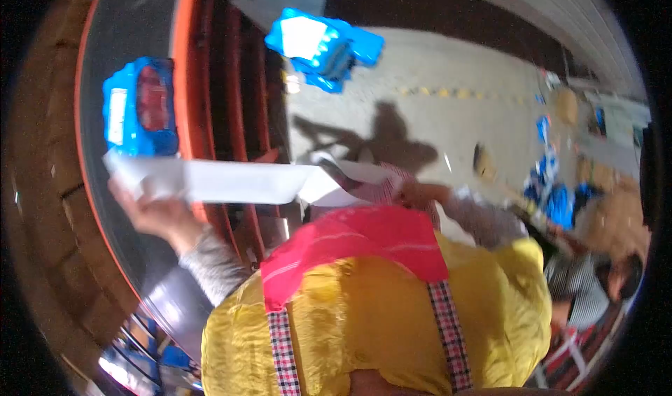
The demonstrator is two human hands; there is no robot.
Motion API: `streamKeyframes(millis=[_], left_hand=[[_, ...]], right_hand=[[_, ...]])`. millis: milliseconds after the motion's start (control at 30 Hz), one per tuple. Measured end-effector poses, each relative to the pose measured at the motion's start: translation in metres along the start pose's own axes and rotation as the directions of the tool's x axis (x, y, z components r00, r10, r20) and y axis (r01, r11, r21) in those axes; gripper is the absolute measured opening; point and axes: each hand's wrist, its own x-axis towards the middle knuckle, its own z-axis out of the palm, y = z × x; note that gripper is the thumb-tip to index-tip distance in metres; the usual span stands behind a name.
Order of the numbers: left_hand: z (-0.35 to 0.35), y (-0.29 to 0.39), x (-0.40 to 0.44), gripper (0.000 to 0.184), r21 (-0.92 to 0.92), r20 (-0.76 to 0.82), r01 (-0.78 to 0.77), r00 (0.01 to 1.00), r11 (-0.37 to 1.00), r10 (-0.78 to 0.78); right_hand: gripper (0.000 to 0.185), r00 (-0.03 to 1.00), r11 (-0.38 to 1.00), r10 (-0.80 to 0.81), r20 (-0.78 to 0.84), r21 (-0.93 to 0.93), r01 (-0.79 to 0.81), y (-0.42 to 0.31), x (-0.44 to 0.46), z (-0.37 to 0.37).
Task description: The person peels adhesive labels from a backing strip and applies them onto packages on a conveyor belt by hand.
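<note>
A long white paper strip (pixel 245 182) stretches across in front of my body. My left hand (pixel 157 210) grips its left end, over the edge of a black belt (pixel 133 18). Toward the right the strip curls and loops, reaching my right hand (pixel 425 194), whose fingers are closed at that end and partly blurred. Pink checked material shows beside the right hand; what it belongs to I cannot tell. Just beyond my left hand, a blue plastic-wrapped package (pixel 143 105) with a white label and a dark red patch lies on the belt.
An orange-red rail (pixel 183 74) edges the belt, beside dark slatted framework. Farther ahead is another blue package (pixel 322 46) with a white label. Blue and white wrapping (pixel 556 193) and cardboard lie on the floor at right. A person in a striped top (pixel 584 291) is at lower right.
</note>
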Motion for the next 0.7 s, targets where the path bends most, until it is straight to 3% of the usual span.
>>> streamKeyframes(millis=[33, 67, 100, 133, 167, 200, 233, 267, 300, 333, 367, 433, 467, 533, 567, 600, 667, 700], left_hand=[[0.027, -0.010, -0.019, 0.057, 0.077, -0.010, 0.072, 0.997, 0.994, -0.072], [0.028, -0.061, -0.003, 0.054, -0.140, 0.193, 0.092, 0.979, 0.986, -0.064], [0.043, -0.112, -0.006, 0.052, -0.148, 0.149, 0.038, 0.989, 0.988, -0.016], [0.064, -0.150, -0.023, 0.048, -0.092, 0.235, 0.114, 0.968, 0.989, -0.089], [0.109, -0.152, -0.061, 0.046, 0.074, 0.324, 0.284, 0.900, 0.956, -0.293], [0.120, -0.204, -0.076, 0.045, 0.053, 0.639, 0.396, 0.692, 0.917, -0.335], [0.133, -0.232, -0.098, 0.046, 0.305, 0.832, 0.332, 0.364, 0.893, -0.419], [0.152, -0.230, -0.123, 0.046, 0.407, 0.903, 0.324, -0.001, 0.854, -0.430], [0.166, -0.211, -0.142, 0.048, 0.525, 0.849, 0.218, -0.075, 0.823, -0.522], [0.168, -0.245, -0.151, 0.048, 0.523, 0.784, -0.052, -0.361, 0.851, -0.505], [0.166, -0.261, -0.160, 0.045, 0.601, 0.738, 0.043, -0.411, 0.798, -0.535], [0.161, -0.295, -0.163, 0.039, 0.573, 0.794, 0.026, -0.268, 0.819, -0.546], [0.153, -0.336, -0.155, 0.033, 0.580, 0.811, 0.085, -0.152, 0.810, -0.565], [0.159, -0.350, -0.118, 0.018, 0.562, 0.817, -0.168, 0.266, 0.810, -0.511], [0.148, -0.412, -0.094, 0.017, 0.476, 0.830, -0.159, 0.406, 0.865, -0.382], [0.153, -0.434, -0.064, 0.015, 0.448, 0.805, -0.184, 0.509, 0.875, -0.305], [0.177, -0.421, -0.021, 0.020, 0.564, 0.684, -0.263, 0.679, 0.783, -0.265], [0.188, -0.423, 0.001, 0.026, 0.607, 0.676, -0.362, 0.703, 0.708, -0.221]], right_hand=[[0.023, 0.997, 0.995, -0.013, -0.078, 0.096, 0.021, 0.030, -0.013, 0.005], [0.020, 0.988, 0.981, -0.027, -0.154, 0.185, 0.055, 0.060, -0.026, 0.010], [0.016, 0.985, 0.993, 0.034, -0.168, 0.115, -0.015, 0.041, -0.059, -0.015], [0.016, 0.860, 0.996, 0.049, -0.508, -0.043, -0.082, 0.099, -0.084, -0.026], [0.015, 0.621, 0.965, 0.056, -0.781, -0.117, -0.234, 0.156, -0.108, -0.038], [0.017, 0.284, 0.944, -0.128, -0.950, -0.205, -0.260, 0.219, -0.169, -0.067], [0.015, 0.075, 0.876, 0.004, -0.997, -0.033, -0.482, 0.255, -0.235, -0.109], [0.014, -0.090, 0.743, 0.165, -0.982, 0.184, -0.644, 0.280, -0.298, -0.139], [0.014, -0.211, 0.615, 0.242, -0.947, 0.318, -0.721, 0.296, -0.357, -0.160], [0.014, -0.332, 0.480, 0.312, -0.890, 0.449, -0.753, 0.311, -0.411, -0.164], [0.014, -0.412, 0.361, 0.359, -0.838, 0.531, -0.766, 0.317, -0.454, -0.163], [0.017, -0.511, 0.221, 0.407, -0.757, 0.625, -0.748, 0.314, -0.504, -0.152], [0.018, -0.533, 0.166, 0.430, -0.729, 0.644, -0.747, 0.315, -0.516, -0.145], [0.022, -0.525, 0.117, 0.476, -0.706, 0.642, -0.758, 0.315, -0.511, -0.138], [0.025, -0.508, 0.111, 0.499, -0.702, 0.633, -0.766, 0.319, -0.505, -0.132], [0.027, -0.459, 0.134, 0.524, -0.717, 0.601, -0.788, 0.321, -0.477, -0.130], [0.032, -0.333, 0.215, 0.567, -0.754, 0.525, -0.824, 0.323, -0.407, -0.123], [0.034, -0.227, 0.289, 0.591, -0.774, 0.466, -0.836, 0.320, -0.358, -0.117]])
